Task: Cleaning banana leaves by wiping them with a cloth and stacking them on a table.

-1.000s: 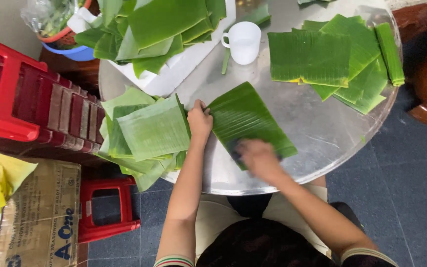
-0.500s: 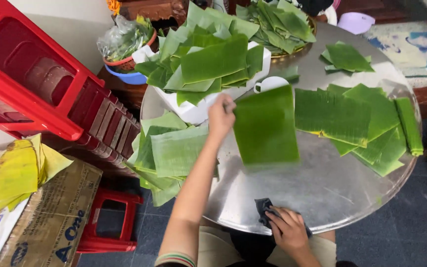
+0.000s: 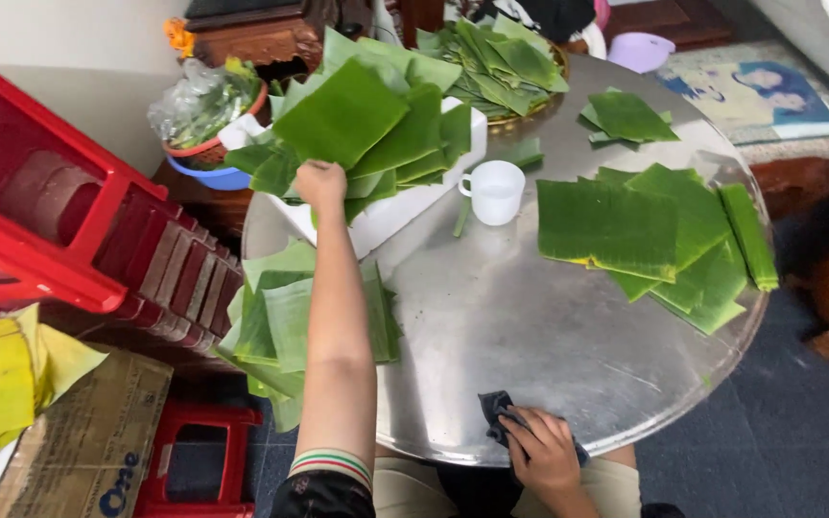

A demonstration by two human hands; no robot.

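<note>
The banana leaf [image 3: 343,115] in my left hand [image 3: 319,182] is the thing in play: my fingers are closed on its near edge and it hangs over the heap of leaves [image 3: 405,144] piled on the white tray [image 3: 390,216] at about eleven o'clock on the round metal surface [image 3: 530,326]. My right hand [image 3: 541,451] sits at six o'clock, near the rim, fingers curled down onto a dark cloth [image 3: 496,408] pressed against the metal.

Judging by how things lie, this leaf looks wiped and is being added to the tray heap, which is already tall. At nine o'clock a flat stack of paler leaves [image 3: 285,321] waits just beside my forearm, so I'd say plenty is left. At three o'clock more flat leaves [image 3: 616,225] are spread out with a rolled leaf [image 3: 748,235] beside them; a few small leaf pieces [image 3: 628,115] lie at one o'clock, and a basket of leaves [image 3: 491,62] stands at twelve. A white cup [image 3: 495,192] stands near the middle. Off the surface at nine o'clock are stacked red stools [image 3: 59,230]
</note>
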